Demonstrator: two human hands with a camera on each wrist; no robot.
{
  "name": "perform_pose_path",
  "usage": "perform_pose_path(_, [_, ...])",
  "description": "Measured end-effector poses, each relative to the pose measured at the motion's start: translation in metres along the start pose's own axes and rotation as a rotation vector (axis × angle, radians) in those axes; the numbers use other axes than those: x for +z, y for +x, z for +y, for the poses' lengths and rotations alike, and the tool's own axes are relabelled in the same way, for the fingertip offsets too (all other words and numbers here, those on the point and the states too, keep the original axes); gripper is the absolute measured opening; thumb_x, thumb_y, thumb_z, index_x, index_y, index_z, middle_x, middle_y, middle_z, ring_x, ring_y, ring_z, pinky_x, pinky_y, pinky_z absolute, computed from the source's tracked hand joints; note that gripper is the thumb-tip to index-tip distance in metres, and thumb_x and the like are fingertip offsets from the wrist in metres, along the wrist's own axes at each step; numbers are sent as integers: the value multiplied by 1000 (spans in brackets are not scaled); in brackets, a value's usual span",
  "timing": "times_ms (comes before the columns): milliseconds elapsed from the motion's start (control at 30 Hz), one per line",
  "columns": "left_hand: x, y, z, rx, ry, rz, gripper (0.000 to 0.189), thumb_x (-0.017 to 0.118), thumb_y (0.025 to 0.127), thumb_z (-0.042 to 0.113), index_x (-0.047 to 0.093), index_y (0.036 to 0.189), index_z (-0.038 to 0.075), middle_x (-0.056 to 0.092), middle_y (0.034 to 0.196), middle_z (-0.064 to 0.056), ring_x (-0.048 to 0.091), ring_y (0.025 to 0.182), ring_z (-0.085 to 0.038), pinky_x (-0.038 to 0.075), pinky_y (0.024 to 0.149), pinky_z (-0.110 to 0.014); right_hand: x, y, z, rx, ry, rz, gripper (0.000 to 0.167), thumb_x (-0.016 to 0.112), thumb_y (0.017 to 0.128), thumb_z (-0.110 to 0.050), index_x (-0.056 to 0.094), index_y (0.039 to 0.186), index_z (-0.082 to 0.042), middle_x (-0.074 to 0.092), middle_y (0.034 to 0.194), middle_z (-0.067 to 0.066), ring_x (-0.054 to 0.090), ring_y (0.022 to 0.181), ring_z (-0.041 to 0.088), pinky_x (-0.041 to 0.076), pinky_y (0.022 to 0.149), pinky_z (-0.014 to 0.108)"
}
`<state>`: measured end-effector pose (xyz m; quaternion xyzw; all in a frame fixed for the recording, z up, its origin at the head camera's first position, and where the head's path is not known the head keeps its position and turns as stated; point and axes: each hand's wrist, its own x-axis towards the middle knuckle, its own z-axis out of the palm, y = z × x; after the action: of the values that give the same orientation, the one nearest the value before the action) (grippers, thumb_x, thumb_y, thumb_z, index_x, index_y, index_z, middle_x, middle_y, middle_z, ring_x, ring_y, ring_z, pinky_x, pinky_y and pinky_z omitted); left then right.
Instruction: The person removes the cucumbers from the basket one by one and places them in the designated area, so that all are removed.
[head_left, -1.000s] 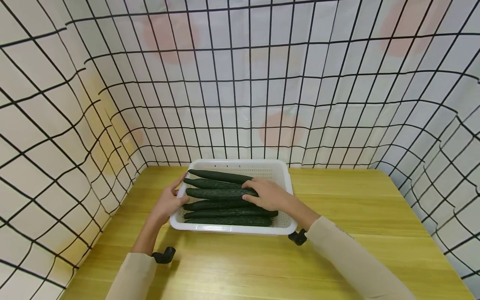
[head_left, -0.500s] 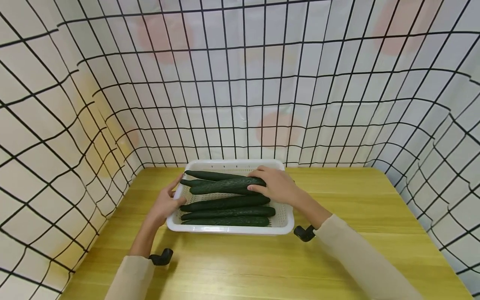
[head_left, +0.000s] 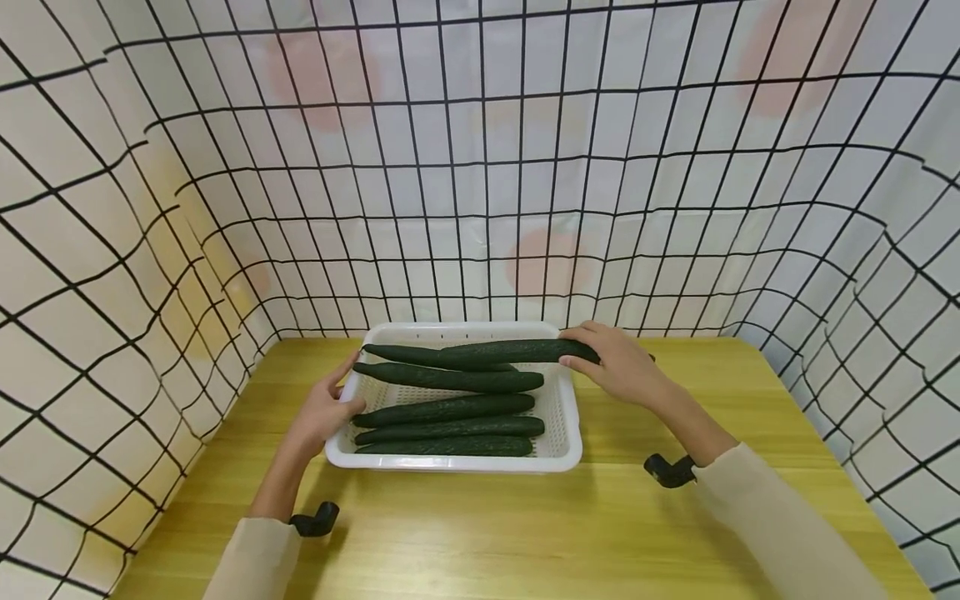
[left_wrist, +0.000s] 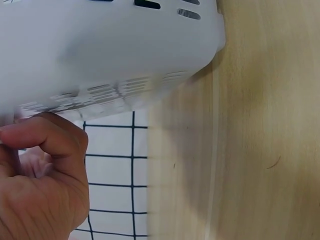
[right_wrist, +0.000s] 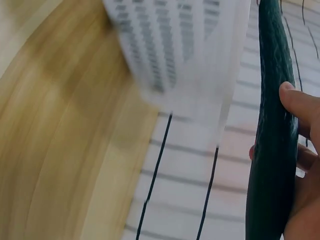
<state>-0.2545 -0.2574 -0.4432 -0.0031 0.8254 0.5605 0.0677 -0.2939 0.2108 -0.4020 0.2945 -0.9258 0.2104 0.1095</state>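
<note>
A white perforated plastic basket [head_left: 457, 464] on the table holds several long dark green cucumbers [head_left: 450, 380] laid lengthwise. My left hand [head_left: 321, 415] grips its left rim, thumb over the edge and fingers on the outside. In the left wrist view those fingers curl at the basket wall [left_wrist: 130, 45]. My right hand [head_left: 621, 367] grips one cucumber [head_left: 517, 350] by its right end, raised over the back of the basket and overlapping another cucumber below. The right wrist view shows the thumb and fingers round this cucumber [right_wrist: 274, 130], apart from the basket side [right_wrist: 170, 50].
The table [head_left: 465, 542] is yellow wood. Black wire grid panels [head_left: 487, 208] stand round its back and sides, with a pale patterned sheet behind them. A black wrist mount [head_left: 317, 520] sits at the left wrist and another [head_left: 667, 472] at the right.
My right hand has lifted a cucumber from the middle of the row and moved it back and to the right. My left hand keeps its grip on the rim.
</note>
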Motion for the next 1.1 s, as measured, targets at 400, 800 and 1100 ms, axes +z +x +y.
perform_pose_path(400, [0,2,-5,-1,9,23,91,60,90,1,18,166,28,67,115,-36,68,87,-24,61,67,-41,-23,-46,59,109,11,5,49,58,104,-37,57,146,-10,57,143,18,53,130,45,43,103,66])
perform_pose_path(800, [1,2,-9,-2,29,42,91,61,90,4,21,165,35,66,121,-34,67,91,-27,61,69,-41,-43,-86,116,188,5,8,49,59,104,-31,53,147,-8,48,152,26,44,135,54,37,102,71])
perform_pose_path(1100, [0,5,-12,16,18,36,91,61,89,3,21,165,34,68,117,-35,68,87,-24,61,67,-41,-42,-106,157,217,31,27,48,64,102,-26,56,143,-3,51,146,29,41,133,57,34,100,72])
